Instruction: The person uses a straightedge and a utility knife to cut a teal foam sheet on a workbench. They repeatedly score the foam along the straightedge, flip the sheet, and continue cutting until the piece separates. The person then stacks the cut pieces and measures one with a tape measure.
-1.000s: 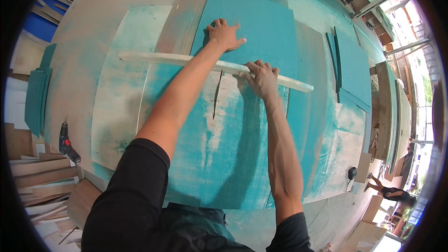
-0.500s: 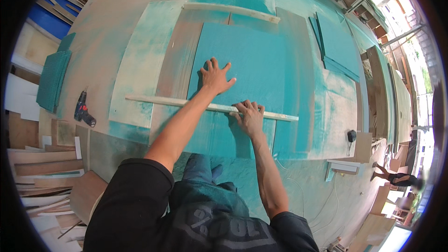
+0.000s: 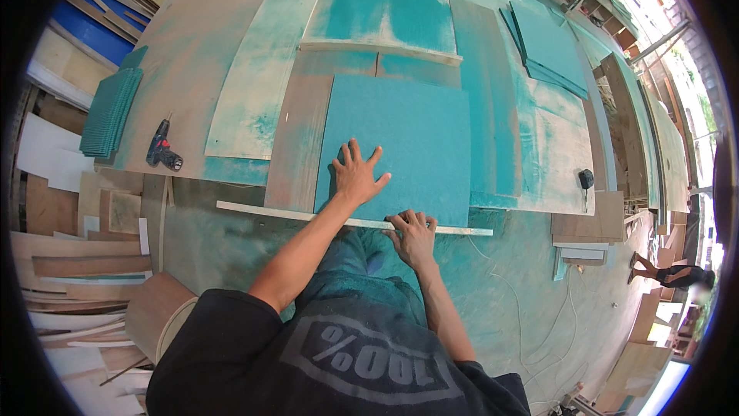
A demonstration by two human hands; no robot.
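Note:
A square teal panel [image 3: 416, 131] lies flat on the paint-dusted worktable, its near edge along a long thin wooden strip [image 3: 262, 210]. My left hand [image 3: 358, 176] rests on the panel's left part, palm down with fingers spread. At the near edge, my right hand [image 3: 413, 237] is closed on the strip, fingertips curled over it by the panel. The strip sticks out past the panel on both sides, at the table's front edge. A second wooden strip [image 3: 377, 50] lies across the boards beyond the panel.
A cordless drill [image 3: 163, 148] and a stack of teal panels [image 3: 112, 116] lie to the left. More teal panels [image 3: 548, 46] and a black tape measure [image 3: 586, 179] are on the right. A cable [image 3: 517, 324] trails over the floor; another person [image 3: 673, 273] is far right.
The panel and near strip have slid toward me, to the table's front edge, with both hands moving along. The far strip stays in place on the boards.

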